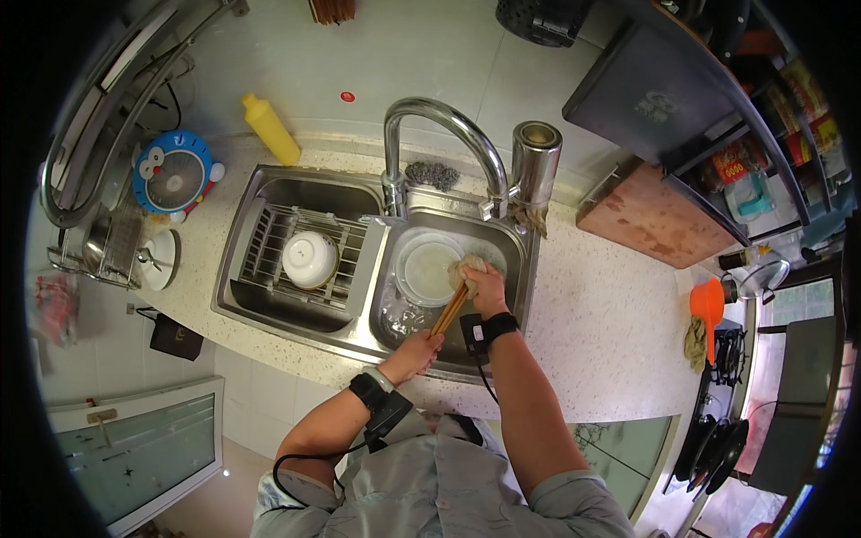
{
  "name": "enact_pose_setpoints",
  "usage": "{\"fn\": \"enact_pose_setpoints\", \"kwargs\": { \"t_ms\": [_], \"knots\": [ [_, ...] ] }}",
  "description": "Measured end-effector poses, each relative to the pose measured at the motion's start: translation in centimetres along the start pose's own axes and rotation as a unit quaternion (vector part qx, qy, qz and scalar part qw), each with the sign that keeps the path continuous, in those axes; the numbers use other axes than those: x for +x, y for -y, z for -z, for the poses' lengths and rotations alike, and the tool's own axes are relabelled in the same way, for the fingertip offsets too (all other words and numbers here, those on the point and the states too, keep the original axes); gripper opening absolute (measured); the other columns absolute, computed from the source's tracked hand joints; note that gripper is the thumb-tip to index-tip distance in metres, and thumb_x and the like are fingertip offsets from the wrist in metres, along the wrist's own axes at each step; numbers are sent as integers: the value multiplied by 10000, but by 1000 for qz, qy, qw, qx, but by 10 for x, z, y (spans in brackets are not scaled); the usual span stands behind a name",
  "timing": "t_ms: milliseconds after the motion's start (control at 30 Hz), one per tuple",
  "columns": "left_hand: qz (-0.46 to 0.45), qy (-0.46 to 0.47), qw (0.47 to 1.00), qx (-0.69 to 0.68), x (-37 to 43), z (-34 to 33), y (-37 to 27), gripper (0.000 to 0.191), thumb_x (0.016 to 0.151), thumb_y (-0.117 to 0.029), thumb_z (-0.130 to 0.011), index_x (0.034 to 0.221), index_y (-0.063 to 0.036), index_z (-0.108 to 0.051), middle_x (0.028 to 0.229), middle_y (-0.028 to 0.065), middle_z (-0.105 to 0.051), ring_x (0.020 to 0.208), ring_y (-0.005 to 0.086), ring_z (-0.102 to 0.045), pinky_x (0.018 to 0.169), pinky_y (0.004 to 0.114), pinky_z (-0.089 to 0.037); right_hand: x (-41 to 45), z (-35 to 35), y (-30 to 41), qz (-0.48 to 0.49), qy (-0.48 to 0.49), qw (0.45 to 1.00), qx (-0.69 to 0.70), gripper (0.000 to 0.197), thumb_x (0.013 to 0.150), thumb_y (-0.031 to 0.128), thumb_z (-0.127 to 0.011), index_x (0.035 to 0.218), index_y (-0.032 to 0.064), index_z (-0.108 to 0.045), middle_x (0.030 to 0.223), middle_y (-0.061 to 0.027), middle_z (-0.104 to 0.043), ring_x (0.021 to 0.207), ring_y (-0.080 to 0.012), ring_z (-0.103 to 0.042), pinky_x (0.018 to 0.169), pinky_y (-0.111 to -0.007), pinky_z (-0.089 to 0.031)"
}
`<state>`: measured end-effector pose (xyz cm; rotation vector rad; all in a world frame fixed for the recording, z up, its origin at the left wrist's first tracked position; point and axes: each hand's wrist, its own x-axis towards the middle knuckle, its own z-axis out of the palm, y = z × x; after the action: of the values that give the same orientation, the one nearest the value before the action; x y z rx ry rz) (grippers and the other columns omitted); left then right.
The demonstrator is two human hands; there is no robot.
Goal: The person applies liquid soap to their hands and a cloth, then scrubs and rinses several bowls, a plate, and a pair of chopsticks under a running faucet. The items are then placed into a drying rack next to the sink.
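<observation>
My left hand (pixel 413 356) grips the near ends of a bundle of wooden chopsticks (pixel 449 312) over the front of the right sink basin (pixel 514 269). At their far ends, my right hand (pixel 485 289) clasps a pale, wet cloth (pixel 467 269) around the sticks. Below and to the left of the cloth, stacked white dishes (pixel 430 270) sit in the basin with cloudy water in the top one. Suds lie on the basin floor beside them. How many chopsticks there are is hard to tell, since the cloth and fingers cover both ends.
A chrome faucet (pixel 447 104) arches over the right basin. White bowls (pixel 306 259) rest upside down on a rack (pixel 363 269) across the left basin. Behind stand a yellow bottle (pixel 271 130), a steel wool pad (pixel 432 176) and a metal cylinder (pixel 536 161). A cutting board (pixel 652 215) leans at right.
</observation>
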<state>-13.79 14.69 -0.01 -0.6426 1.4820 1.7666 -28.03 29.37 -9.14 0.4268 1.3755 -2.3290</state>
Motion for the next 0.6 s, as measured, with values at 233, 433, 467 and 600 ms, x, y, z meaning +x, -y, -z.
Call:
{"fn": "enact_pose_setpoints", "kwargs": {
  "t_ms": [233, 433, 467, 600],
  "knots": [
    [22, 7, 1000, -18, -8, 7, 16, 270, 891, -304, -444, 762, -67, -450, 570, -11, -395, 414, 81, -333, 356, 230, -265, -8, 3, 0, 40, -115, 988, -97, 239, 802, 81, -597, 1019, -14, -558, 903, -66, -604, 801, -162, -587, 721, -282, -473],
    [13, 21, 992, -121, 0, 20, 10, 271, 909, -306, -413, 871, -48, -486, 577, -25, -367, 436, 70, -288, 374, 228, -244, -19, 25, 25, 48, 63, 996, -35, 265, 867, 107, -528, 1100, -10, -485, 1000, -64, -578, 917, -142, -561, 789, -262, -455],
    [5, 23, 992, -121, 4, 20, 8, 284, 918, -308, -402, 879, -41, -493, 580, -23, -369, 439, 72, -278, 381, 222, -247, -23, 26, 20, 64, 102, 993, -20, 274, 874, 109, -513, 1127, 11, -479, 1035, -69, -572, 971, -184, -548, 831, -302, -451],
    [-5, 13, 990, -139, 24, 17, 13, 225, 913, -253, -439, 860, -40, -492, 602, -5, -416, 454, 78, -341, 371, 216, -265, -52, -2, 13, -74, 131, 973, 175, 275, 874, 111, -507, 1134, 24, -493, 1066, -71, -569, 986, -201, -544, 874, -353, -431]
  ]
}}
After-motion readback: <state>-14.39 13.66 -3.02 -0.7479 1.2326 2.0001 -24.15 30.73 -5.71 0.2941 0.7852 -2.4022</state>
